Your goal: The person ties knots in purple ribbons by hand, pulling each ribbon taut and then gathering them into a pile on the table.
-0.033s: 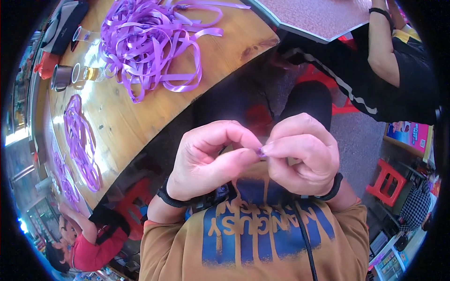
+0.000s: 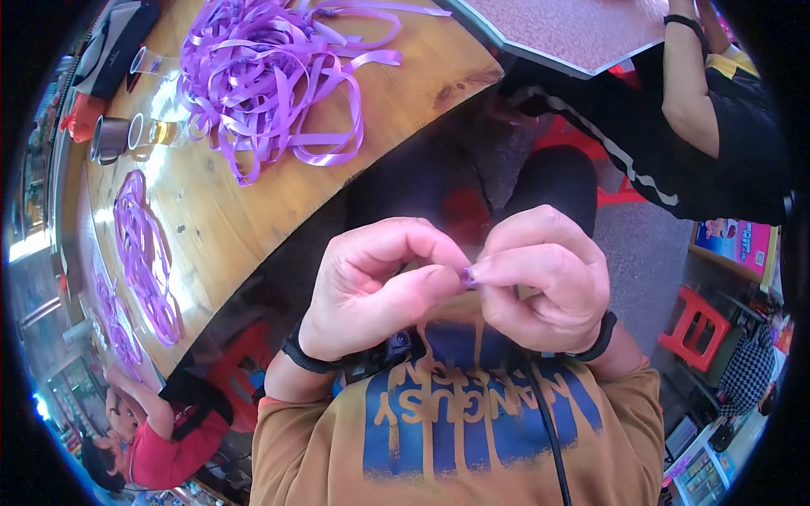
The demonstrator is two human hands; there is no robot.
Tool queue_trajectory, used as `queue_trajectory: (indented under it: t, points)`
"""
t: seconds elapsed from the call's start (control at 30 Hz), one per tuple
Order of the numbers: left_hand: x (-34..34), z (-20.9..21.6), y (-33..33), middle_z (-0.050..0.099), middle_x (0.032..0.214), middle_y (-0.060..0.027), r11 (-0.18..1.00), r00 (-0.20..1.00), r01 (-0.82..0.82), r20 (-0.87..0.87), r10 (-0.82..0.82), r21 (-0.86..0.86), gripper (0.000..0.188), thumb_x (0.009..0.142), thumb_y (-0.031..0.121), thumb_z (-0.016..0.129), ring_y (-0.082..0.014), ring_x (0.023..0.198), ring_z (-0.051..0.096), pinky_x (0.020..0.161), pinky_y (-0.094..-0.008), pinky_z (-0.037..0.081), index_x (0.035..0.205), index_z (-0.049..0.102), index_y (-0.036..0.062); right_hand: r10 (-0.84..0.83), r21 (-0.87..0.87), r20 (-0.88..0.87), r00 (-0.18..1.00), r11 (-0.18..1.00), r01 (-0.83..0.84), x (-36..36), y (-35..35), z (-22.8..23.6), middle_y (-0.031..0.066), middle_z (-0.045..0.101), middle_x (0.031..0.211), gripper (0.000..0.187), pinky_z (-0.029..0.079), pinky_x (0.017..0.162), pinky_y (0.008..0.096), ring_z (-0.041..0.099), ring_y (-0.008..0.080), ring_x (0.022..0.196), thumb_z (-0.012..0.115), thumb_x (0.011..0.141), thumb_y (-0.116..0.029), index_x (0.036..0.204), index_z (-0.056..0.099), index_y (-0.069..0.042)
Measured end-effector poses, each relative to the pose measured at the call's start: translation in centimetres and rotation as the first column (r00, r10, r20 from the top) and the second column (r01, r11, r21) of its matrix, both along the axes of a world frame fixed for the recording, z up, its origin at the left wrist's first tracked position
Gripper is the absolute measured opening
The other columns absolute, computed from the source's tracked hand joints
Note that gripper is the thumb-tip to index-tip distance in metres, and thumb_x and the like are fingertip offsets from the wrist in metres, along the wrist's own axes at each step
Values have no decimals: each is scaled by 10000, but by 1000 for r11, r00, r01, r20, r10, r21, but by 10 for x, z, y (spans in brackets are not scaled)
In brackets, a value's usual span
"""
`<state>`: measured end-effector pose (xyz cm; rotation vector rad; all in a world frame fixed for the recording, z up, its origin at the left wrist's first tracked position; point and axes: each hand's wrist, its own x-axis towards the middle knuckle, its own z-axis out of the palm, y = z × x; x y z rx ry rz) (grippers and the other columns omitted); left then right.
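My left hand and my right hand meet in front of my chest, fingertips pinched together. Between the tips shows a small purple piece, with the colour of the ribbons on the table; most of it is hidden by the fingers. Both hands are closed on it in a pinch, and each wrist wears a dark band. On the wooden table to the left lies a large tangled heap of purple ribbons. Nearer along the table edge, a long looped bundle of purple ribbon lies apart from the heap.
The curved wooden table runs along my left. A dark mug and clear cups stand near its far side. Other people sit at right and lower left. A red stool stands at the right.
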<state>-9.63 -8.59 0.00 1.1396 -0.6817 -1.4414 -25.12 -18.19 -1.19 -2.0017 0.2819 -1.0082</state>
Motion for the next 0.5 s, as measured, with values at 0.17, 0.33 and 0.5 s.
queue_trajectory:
  t: [0.17,0.33,0.5]
  points:
    - [7,-11,1,585,768,-88,993,977,44,213,-20,-110,128,682,-90,526,-112,655,540,582,-206,421,776,592,-32,62,18,-15,998,998,-61,5,2,-2,85,571,778,284,436,516,230,569,157,630,634,611,119,840,592,-41]
    - [11,-19,3,574,745,-77,975,934,35,354,46,-219,86,680,-75,532,-129,661,530,597,-227,413,732,572,-19,-13,117,-135,991,993,29,10,6,0,69,565,698,243,426,483,228,556,152,562,691,627,77,830,605,-25]
    - [15,-23,6,561,730,-68,962,910,4,399,109,-272,82,679,-81,541,-133,664,520,602,-229,406,716,558,-10,60,1,-202,978,998,-61,11,3,-3,42,518,551,183,398,446,240,520,170,473,717,656,3,812,629,-34]
